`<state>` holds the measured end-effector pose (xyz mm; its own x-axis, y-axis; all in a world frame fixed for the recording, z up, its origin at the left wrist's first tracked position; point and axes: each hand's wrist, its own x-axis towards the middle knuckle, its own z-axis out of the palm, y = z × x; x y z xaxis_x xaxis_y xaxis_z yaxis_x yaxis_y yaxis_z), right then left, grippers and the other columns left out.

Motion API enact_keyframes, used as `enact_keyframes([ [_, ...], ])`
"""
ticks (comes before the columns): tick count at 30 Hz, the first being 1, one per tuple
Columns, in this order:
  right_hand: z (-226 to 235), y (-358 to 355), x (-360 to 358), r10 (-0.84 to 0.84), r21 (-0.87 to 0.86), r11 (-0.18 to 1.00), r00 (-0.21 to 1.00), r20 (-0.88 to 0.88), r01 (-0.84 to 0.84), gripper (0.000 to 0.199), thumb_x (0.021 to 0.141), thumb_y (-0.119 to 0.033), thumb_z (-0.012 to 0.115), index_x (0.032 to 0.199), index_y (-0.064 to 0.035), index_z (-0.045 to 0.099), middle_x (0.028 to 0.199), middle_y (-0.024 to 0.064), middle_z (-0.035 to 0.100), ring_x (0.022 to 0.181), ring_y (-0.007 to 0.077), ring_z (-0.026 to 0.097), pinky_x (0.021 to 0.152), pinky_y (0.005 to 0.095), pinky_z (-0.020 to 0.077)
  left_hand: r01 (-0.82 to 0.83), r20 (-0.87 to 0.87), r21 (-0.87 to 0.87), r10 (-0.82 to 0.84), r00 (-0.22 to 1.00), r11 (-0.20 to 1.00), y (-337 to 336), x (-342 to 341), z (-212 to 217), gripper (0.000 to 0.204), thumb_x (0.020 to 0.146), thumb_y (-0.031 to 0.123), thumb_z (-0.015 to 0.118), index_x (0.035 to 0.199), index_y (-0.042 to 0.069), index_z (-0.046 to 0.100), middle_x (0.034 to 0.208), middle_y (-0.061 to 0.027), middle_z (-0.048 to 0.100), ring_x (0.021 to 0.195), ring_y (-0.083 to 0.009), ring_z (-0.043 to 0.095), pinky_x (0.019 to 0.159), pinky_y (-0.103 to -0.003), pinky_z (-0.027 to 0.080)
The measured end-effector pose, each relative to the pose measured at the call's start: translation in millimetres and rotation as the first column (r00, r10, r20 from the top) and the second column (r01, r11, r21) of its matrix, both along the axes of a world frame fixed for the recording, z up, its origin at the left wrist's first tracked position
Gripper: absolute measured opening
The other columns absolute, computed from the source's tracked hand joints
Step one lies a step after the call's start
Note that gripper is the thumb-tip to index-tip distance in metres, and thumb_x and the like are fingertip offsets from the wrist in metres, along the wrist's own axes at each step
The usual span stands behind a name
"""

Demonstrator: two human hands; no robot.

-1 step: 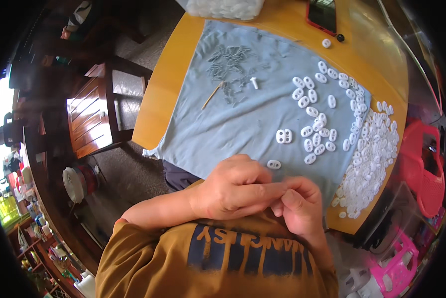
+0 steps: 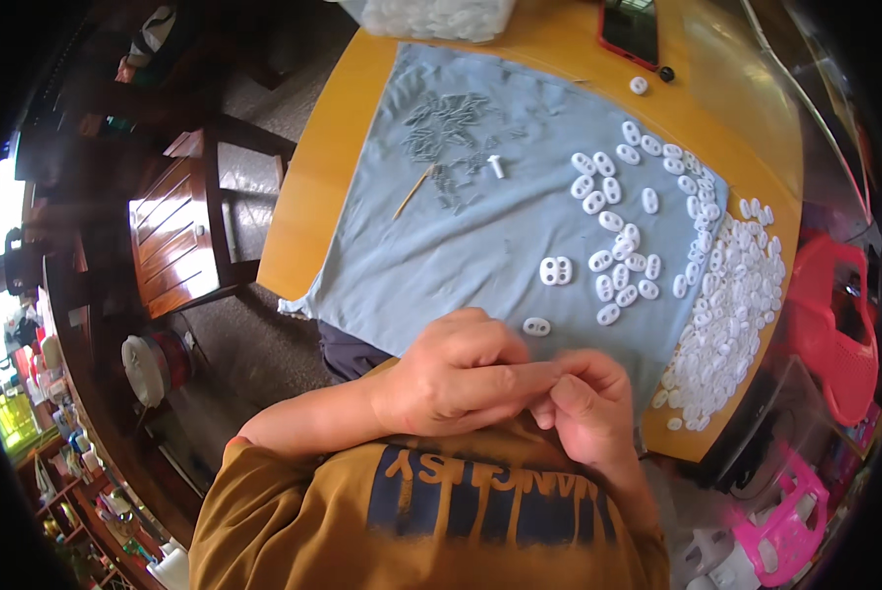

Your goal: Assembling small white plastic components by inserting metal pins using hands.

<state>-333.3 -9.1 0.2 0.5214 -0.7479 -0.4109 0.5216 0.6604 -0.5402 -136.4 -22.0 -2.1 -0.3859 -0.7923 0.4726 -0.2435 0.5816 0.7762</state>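
Note:
My left hand (image 2: 461, 379) and my right hand (image 2: 595, 403) meet in front of my chest, over the near edge of a light blue cloth (image 2: 421, 265). Fingers of both are bent and pressed together at the tips; whatever they hold is hidden. Just beyond them lies one white oval plastic piece with two holes (image 2: 536, 326). A little farther off, a white block with several holes (image 2: 556, 271) rests on the cloth. Loose white ovals (image 2: 621, 276) are scattered to its right.
A dense heap of white ovals (image 2: 724, 329) covers the table's right side. Far on the cloth lie thin grey bits (image 2: 446, 128), a yellowish stick (image 2: 414, 192) and a white T-shaped piece (image 2: 496, 167). A phone (image 2: 630, 31) and a filled tub (image 2: 431, 20) stand at the back.
The whole view has shifted slightly, so the table things sit a little more to the left. My hands keep nearly the same pose.

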Motion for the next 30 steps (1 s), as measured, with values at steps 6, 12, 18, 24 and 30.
enact_keyframes([
  [6, 3.4, -0.4, 3.1, 0.007, 0.064, 0.998, 1.0, -0.029, -0.005, 0.014, 0.085, -0.007, 0.064, 0.097, 0.0007, 0.061, 0.081, 0.0064, 0.062, 0.067, 0.0096, 0.056, 0.061, 0.0222, 0.047, -0.035, 0.014, -0.159, 0.038, 0.999, 0.987, 1.4, -1.3, -5.4, 0.041, 0.056, 0.003, 0.069, 0.098, 0.002, 0.069, 0.074, -0.0012, 0.05, 0.052, -0.0144, 0.048, 0.044, -0.028, 0.033],
  [12, 7.4, 0.4, -0.2, -0.061, -0.26, 0.965, 0.947, -0.315, -0.024, 0.008, 0.086, -0.005, 0.062, 0.092, 0.0004, 0.061, 0.075, 0.0024, 0.059, 0.065, 0.0076, 0.054, 0.059, 0.021, 0.043, -0.055, 0.082, -0.124, 0.065, 0.994, 0.991, -0.3, -3.3, -1.9, 0.043, 0.058, -0.001, 0.071, 0.1, 0.005, 0.066, 0.074, -0.002, 0.053, 0.054, -0.0155, 0.049, 0.047, -0.028, 0.037],
  [18, -5.7, -3.8, 0.7, -0.244, -0.735, 0.609, 0.811, -0.532, -0.299, 0.008, 0.074, 0.002, 0.064, 0.08, -0.0013, 0.059, 0.068, 0.006, 0.057, 0.055, 0.0161, 0.053, 0.051, 0.027, 0.0397, -0.146, 0.179, -0.16, 0.174, 0.968, 0.976, -9.2, -4.0, 0.6, 0.041, 0.058, -0.004, 0.07, 0.099, 0.002, 0.065, 0.073, -0.0039, 0.054, 0.054, -0.0173, 0.05, 0.047, -0.029, 0.037],
  [24, -9.0, -2.7, 3.2, -0.296, -0.78, 0.569, 0.82, -0.489, -0.26, 0.012, 0.071, 0.003, 0.064, 0.076, -0.0038, 0.057, 0.065, 0.0056, 0.055, 0.052, 0.0171, 0.053, 0.046, 0.0276, 0.0403, -0.099, 0.406, -0.095, 0.13, 0.904, 0.99, -15.6, -14.4, -3.4, 0.036, 0.063, 0.003, 0.071, 0.098, 0.006, 0.064, 0.082, -0.0037, 0.056, 0.066, -0.0209, 0.055, 0.058, -0.033, 0.042],
  [30, -9.0, -4.8, 3.8, -0.276, -0.778, 0.585, 0.846, -0.456, -0.229, 0.011, 0.072, 0.0, 0.065, 0.074, -0.0048, 0.055, 0.065, 0.005, 0.054, 0.052, 0.0183, 0.053, 0.047, 0.0286, 0.0403, -0.123, 0.484, -0.177, 0.195, 0.853, 0.977, -30.5, -17.6, 4.6, 0.036, 0.065, 0.005, 0.071, 0.099, 0.006, 0.062, 0.086, -0.0047, 0.056, 0.071, -0.0225, 0.056, 0.061, -0.035, 0.042],
])
